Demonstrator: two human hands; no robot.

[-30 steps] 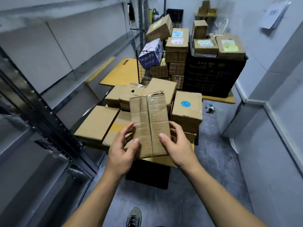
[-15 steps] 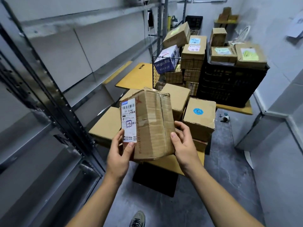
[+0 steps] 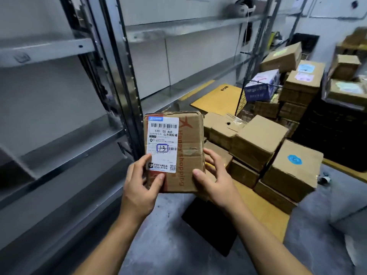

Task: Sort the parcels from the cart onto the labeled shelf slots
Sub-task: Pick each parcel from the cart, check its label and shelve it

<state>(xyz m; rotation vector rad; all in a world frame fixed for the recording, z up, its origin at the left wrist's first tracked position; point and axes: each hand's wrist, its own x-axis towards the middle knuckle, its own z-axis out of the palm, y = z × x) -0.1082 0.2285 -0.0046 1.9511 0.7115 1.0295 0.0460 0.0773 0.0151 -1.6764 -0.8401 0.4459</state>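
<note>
We are now holding the parcel (image 3: pixel 184 151) up with its white label (image 3: pixel 162 135) facing us, not its plain brown side like a moment ago, and we are turning toward the metal shelves (image 3: pixel 69 141) left of the parcel. Our left hand (image 3: pixel 142 187) is pinching the parcel's bottom left corner and our right hand (image 3: pixel 214 179) is gripping its bottom right edge, fingers spread behind, so we are probably reading the pen mark (image 3: pixel 162 148) to pick a slot. Right of the parcel more brown boxes (image 3: pixel 258 139) are waiting on the yellow cart (image 3: pixel 264 213), and under it the grey floor (image 3: pixel 168 235) is showing.
</note>
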